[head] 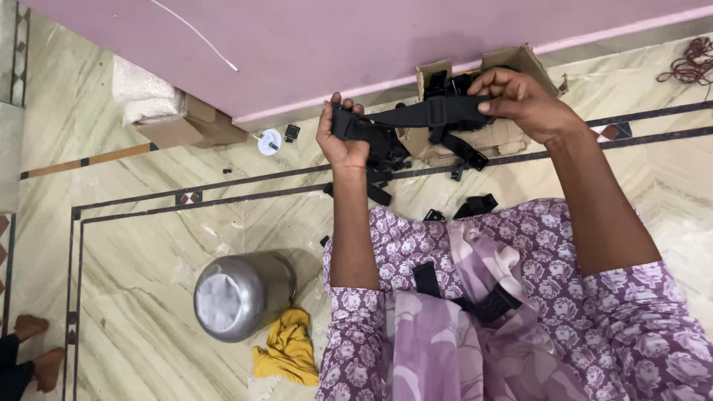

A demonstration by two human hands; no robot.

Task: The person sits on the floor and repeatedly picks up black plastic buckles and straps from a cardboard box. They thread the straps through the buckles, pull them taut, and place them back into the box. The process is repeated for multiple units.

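Observation:
Both hands are raised over the floor, stretching a black webbing strap (405, 115) between them. My left hand (340, 141) grips the strap's left end, where black plastic buckle parts (386, 148) hang down. My right hand (520, 96) pinches the strap's right end next to a black slider (437, 110). Below the hands, another black strap with a buckle (486, 304) lies across my lap on purple flowered cloth.
An open cardboard box (512, 63) holding black buckles sits by the pink wall. Loose black clips (475, 204) lie on the marble floor. A steel pot (241, 293) and yellow cloth (286, 349) are at lower left. Another person's feet (33, 349) show at the left edge.

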